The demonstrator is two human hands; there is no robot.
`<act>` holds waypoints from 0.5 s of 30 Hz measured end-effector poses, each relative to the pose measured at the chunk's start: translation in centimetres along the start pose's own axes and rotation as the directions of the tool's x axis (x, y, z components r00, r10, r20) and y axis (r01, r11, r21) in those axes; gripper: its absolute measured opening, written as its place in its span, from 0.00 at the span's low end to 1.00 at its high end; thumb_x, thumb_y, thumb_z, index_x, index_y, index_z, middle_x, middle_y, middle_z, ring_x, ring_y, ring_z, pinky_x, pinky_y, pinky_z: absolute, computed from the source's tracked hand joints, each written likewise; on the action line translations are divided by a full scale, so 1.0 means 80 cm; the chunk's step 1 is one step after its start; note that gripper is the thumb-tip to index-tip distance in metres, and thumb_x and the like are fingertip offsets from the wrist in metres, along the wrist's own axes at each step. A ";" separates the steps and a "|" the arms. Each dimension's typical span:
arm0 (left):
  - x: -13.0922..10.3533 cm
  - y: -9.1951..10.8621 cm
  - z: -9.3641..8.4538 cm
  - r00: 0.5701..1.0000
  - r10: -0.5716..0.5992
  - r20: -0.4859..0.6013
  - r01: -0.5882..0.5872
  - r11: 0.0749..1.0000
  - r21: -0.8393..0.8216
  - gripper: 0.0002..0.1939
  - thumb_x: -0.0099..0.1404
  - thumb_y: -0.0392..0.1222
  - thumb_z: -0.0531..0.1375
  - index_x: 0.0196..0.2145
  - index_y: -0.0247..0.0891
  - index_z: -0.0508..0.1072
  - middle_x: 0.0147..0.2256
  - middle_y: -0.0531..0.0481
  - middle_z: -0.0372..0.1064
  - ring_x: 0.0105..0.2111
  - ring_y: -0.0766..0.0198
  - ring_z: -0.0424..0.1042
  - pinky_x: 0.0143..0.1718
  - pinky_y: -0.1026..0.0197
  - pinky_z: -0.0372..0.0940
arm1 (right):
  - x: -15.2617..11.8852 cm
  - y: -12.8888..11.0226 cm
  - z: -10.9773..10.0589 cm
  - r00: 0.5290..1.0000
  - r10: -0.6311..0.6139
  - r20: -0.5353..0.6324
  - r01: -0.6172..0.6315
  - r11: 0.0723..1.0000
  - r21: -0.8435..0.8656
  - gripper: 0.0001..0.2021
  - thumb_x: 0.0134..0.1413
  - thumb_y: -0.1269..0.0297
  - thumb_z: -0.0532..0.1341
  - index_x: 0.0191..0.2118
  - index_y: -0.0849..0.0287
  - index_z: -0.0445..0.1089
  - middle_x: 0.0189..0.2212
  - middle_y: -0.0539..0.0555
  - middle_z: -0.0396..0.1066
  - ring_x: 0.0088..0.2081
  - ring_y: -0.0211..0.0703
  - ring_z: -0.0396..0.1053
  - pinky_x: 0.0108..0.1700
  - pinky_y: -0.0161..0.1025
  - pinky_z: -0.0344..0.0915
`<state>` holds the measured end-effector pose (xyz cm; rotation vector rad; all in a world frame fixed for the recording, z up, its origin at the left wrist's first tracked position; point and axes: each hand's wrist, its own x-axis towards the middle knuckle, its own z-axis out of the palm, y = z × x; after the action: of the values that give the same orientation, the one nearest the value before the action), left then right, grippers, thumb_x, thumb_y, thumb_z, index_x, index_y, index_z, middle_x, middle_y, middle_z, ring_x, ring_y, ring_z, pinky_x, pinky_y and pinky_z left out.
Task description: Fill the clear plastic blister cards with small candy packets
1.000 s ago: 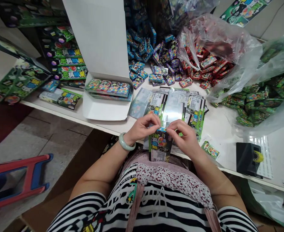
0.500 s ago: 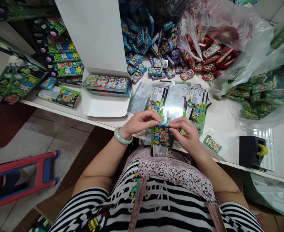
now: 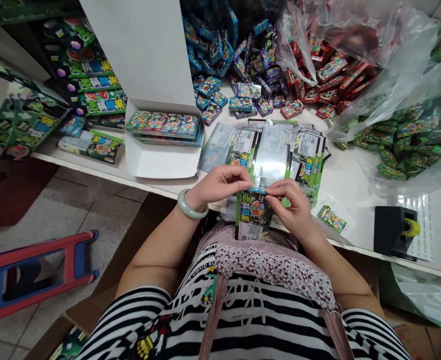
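A dark green printed packet (image 3: 256, 212) hangs upright at the table's front edge, with a blue strip along its top. My left hand (image 3: 226, 184), below a pale green bangle (image 3: 192, 204), pinches the top left corner of the packet. On the other side, my right hand (image 3: 290, 200) grips its top right corner between thumb and fingers. Just beyond my hands lies a spread of flat printed packets (image 3: 310, 155), and a clear plastic sleeve (image 3: 271, 152) with a bright glare rests on them.
An open white box (image 3: 164, 162) holds a row of small boxes. Blue (image 3: 215, 50), purple (image 3: 265, 70) and red small boxes (image 3: 340, 75) are heaped behind. Green ones (image 3: 411, 135) lie under plastic at right, near a black tape dispenser (image 3: 395, 232). A red-blue stool (image 3: 44, 275) stands at left.
The view has shifted slightly. My hands still hold the packet's top edge in nearly the same pose, with my left fingers a little more raised and curled.
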<state>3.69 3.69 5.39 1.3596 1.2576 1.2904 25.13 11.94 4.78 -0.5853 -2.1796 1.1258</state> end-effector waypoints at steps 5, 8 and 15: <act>-0.010 -0.003 -0.008 0.991 0.097 0.091 -0.108 0.987 0.123 0.06 0.66 0.44 0.63 0.34 0.42 0.79 0.36 0.46 0.78 0.39 0.61 0.77 0.44 0.55 0.72 | -0.002 0.002 -0.003 0.999 0.032 0.014 -0.032 0.999 -0.013 0.03 0.59 0.64 0.61 0.35 0.50 0.72 0.35 0.52 0.74 0.40 0.47 0.72 0.44 0.50 0.69; -0.023 -0.018 -0.003 0.994 0.090 0.068 -0.094 0.993 0.070 0.08 0.64 0.43 0.66 0.41 0.43 0.79 0.40 0.45 0.78 0.42 0.60 0.77 0.46 0.56 0.73 | -0.002 0.005 -0.007 1.000 0.006 0.023 -0.005 1.000 -0.007 0.03 0.60 0.65 0.61 0.36 0.50 0.71 0.36 0.52 0.74 0.41 0.46 0.72 0.45 0.50 0.68; -0.036 -0.050 0.032 0.981 0.011 -0.193 -0.040 0.989 -0.145 0.25 0.62 0.40 0.68 0.56 0.46 0.70 0.42 0.47 0.76 0.39 0.64 0.77 0.42 0.62 0.73 | -0.003 0.013 -0.011 0.999 0.014 0.028 -0.013 0.999 -0.040 0.02 0.60 0.63 0.60 0.37 0.50 0.70 0.36 0.52 0.74 0.42 0.47 0.71 0.45 0.51 0.68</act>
<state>5.93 1.47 0.79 1.1716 1.2482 1.5317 26.00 12.83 4.25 -0.6061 -2.2298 1.1066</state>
